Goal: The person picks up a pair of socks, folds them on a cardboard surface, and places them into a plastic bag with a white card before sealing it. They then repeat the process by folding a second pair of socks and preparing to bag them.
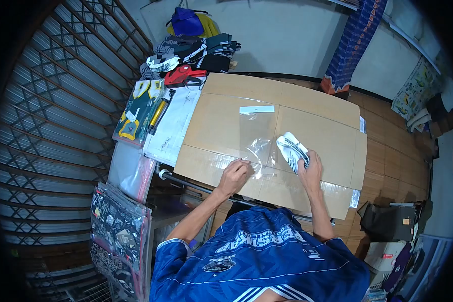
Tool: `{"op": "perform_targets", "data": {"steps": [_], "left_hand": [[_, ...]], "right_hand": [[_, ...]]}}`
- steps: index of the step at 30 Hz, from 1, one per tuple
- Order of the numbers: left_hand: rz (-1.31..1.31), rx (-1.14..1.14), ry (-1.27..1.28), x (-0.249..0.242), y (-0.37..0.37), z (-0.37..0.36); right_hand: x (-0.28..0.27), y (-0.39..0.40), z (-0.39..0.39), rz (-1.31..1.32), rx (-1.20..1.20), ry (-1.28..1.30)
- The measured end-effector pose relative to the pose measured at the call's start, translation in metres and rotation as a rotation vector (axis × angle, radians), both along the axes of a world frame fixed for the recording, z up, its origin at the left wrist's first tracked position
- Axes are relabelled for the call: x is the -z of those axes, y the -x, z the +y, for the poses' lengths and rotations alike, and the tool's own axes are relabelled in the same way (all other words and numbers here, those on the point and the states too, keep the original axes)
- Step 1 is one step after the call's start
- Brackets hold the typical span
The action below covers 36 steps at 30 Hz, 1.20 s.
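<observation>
My right hand (311,170) grasps the white bundle (290,149) over the cardboard (317,121), beside the clear bag (256,128); my left hand (234,178) curls at the bag's near edge, whether pinching I can't tell. Likely I'm readying the bag; next calls for parting its mouth.

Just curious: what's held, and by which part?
Right hand: folded white cloth, by its near end. Left hand: can't tell whether it grips the clear plastic bag.

Right hand (311,171) hides part of folded white item (290,149); badge lettering (219,264) too small; blue shirt (297,256) cut off below.
</observation>
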<state>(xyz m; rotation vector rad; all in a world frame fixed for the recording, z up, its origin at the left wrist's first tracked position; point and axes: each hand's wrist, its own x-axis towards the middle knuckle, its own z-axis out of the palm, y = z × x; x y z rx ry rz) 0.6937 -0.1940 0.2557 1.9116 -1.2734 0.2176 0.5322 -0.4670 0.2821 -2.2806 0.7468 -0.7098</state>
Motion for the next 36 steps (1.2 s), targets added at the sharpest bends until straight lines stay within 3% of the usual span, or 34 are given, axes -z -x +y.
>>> {"op": "perform_targets", "data": {"steps": [5, 8, 15, 23, 28, 36], "left_hand": [[0.257, -0.112, -0.056, -0.008, 0.01, -0.011], [0.16, -0.096, -0.052, -0.018, 0.007, -0.022], [0.269, -0.145, -0.073, -0.016, 0.003, -0.045], [0.409, -0.226, -0.095, -0.022, 0.001, -0.052], [0.378, -0.212, -0.118, -0.026, 0.005, -0.054], [0.339, -0.12, -0.12, -0.018, 0.005, -0.044]], "right_hand": [[-0.004, 0.018, 0.004, -0.096, -0.018, -0.112], [-0.014, 0.03, 0.023, -0.085, -0.091, -0.234], [-0.014, 0.045, 0.055, -0.012, -0.358, 0.046], [-0.027, 0.05, 0.06, 0.002, -0.474, 0.14], [-0.019, 0.054, 0.068, 0.013, -0.447, 0.163], [-0.012, 0.05, 0.068, 0.052, -0.183, 0.17]]}}
